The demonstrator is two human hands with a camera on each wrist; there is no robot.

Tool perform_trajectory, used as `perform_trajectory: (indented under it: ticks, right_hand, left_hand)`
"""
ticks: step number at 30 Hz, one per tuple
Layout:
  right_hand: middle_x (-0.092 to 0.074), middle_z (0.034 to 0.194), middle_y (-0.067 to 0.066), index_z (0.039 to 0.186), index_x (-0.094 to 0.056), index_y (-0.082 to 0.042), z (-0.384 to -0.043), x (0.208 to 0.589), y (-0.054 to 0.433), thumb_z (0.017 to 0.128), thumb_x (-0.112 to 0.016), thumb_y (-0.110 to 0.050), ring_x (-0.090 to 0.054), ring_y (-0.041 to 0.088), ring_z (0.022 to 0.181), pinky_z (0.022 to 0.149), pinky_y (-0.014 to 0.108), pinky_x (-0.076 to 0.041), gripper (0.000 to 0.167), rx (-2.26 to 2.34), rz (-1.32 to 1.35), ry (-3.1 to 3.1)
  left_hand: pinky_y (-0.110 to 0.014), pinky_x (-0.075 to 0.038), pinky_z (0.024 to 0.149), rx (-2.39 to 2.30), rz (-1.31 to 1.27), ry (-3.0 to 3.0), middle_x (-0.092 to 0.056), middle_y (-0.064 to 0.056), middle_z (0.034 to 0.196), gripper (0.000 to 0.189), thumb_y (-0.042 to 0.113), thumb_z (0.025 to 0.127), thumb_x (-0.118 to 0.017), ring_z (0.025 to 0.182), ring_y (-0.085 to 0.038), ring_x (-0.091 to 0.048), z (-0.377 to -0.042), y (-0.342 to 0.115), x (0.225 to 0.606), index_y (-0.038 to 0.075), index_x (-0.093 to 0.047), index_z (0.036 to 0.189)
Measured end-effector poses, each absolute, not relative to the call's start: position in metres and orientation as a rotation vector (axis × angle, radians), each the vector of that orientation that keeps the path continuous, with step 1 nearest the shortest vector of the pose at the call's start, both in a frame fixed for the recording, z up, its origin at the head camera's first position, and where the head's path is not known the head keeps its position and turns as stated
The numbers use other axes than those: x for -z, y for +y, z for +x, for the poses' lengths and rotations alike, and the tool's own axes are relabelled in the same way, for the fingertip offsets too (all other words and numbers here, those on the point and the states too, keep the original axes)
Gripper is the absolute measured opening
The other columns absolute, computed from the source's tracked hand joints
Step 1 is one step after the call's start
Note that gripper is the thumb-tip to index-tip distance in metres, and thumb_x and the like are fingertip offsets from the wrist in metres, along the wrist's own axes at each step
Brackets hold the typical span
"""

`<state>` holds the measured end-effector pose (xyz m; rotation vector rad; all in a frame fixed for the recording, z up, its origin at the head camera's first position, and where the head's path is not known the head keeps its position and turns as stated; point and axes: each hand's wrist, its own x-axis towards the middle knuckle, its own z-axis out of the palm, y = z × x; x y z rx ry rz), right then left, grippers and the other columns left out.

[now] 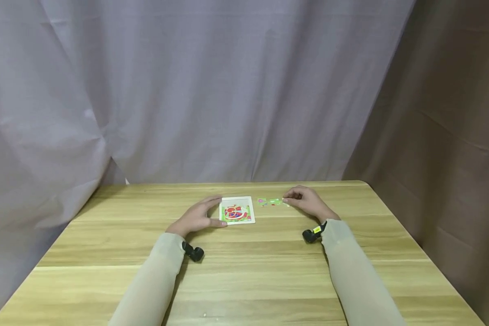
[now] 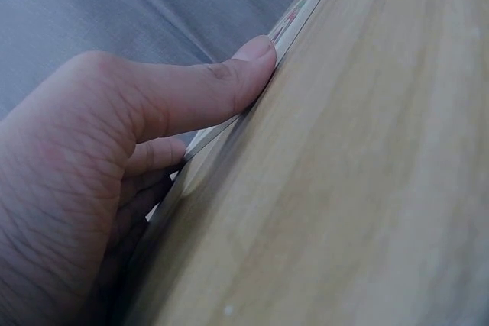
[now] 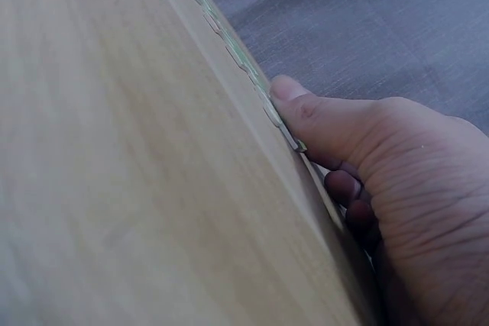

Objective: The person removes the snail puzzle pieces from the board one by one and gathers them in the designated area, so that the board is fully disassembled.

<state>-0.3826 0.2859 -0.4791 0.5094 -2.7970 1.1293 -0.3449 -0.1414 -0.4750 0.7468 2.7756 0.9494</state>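
Note:
A jigsaw puzzle tray [image 1: 237, 222] with a pale rim lies on the table. Red, white and green pieces fill its near part; its far part shows bare grey. My left hand [image 1: 195, 219] holds the tray by its left side, thumb at the near edge and fingers towards the far corner. Right of the tray lies a strip of green puzzle pieces [image 1: 271, 202] with a pink spot. At the right end of this strip my right hand [image 1: 307, 202] pinches a puzzle piece [image 3: 293, 139], its thumb against the piece and its other fingers curled, partly hidden.
The wood-grain table [image 1: 244, 276] reaches back to a grey curtain [image 1: 212, 90]. A darker curtain [image 1: 444, 136] hangs along the right side. Each wrist wears a small black camera, one on the left [image 1: 194, 252] and one on the right [image 1: 312, 234].

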Motion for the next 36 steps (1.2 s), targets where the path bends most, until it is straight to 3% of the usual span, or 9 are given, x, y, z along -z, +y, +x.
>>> perform_trajectory:
  ticks: [12, 23, 31, 36]
  right_hand:
    - [-0.079, 0.113, 0.016, 0.128, -0.079, -0.002, -0.386, 0.475, 0.281, 0.113, -0.07, -0.025, -0.063, 0.019, 0.096, 0.087, 0.035, -0.052, 0.029, -1.14, 0.434, -2.744]
    - [-0.076, 0.105, 0.016, 0.12, -0.078, -0.003, -0.387, 0.466, 0.274, 0.114, -0.067, -0.036, -0.062, 0.019, 0.093, 0.087, 0.034, -0.05, 0.036, -1.233, 0.335, -2.645]
    - [-0.081, 0.108, 0.011, 0.12, -0.08, -0.005, -0.385, 0.457, 0.244, 0.111, -0.072, -0.03, -0.07, 0.018, 0.096, 0.087, 0.028, -0.057, 0.028, -1.146, 0.568, -2.688]
    - [-0.083, 0.108, 0.01, 0.117, -0.082, -0.004, -0.382, 0.45, 0.195, 0.11, -0.072, -0.023, -0.074, 0.02, 0.098, 0.091, 0.034, -0.063, 0.022, -1.071, 0.837, -2.725]
  left_hand:
    - [-0.068, -0.026, 0.14, -0.974, 0.731, 2.787, -0.037, -0.015, 0.184, 0.101, 0.05, 0.091, -0.087, 0.17, -0.043, -0.034, -0.343, -0.143, 0.471, 0.009, -0.044, 0.173]
    - [-0.07, -0.026, 0.139, -0.958, 0.736, 2.804, -0.036, -0.016, 0.183, 0.103, 0.051, 0.091, -0.086, 0.169, -0.045, -0.035, -0.345, -0.146, 0.47, 0.008, -0.043, 0.173]
    - [-0.068, -0.026, 0.14, -0.954, 0.74, 2.794, -0.038, -0.015, 0.183, 0.102, 0.051, 0.091, -0.087, 0.17, -0.043, -0.035, -0.344, -0.139, 0.474, 0.009, -0.044, 0.173]
    - [-0.067, -0.026, 0.14, -0.96, 0.738, 2.8, -0.038, -0.014, 0.183, 0.101, 0.051, 0.091, -0.088, 0.17, -0.043, -0.035, -0.344, -0.137, 0.478, 0.008, -0.046, 0.172]
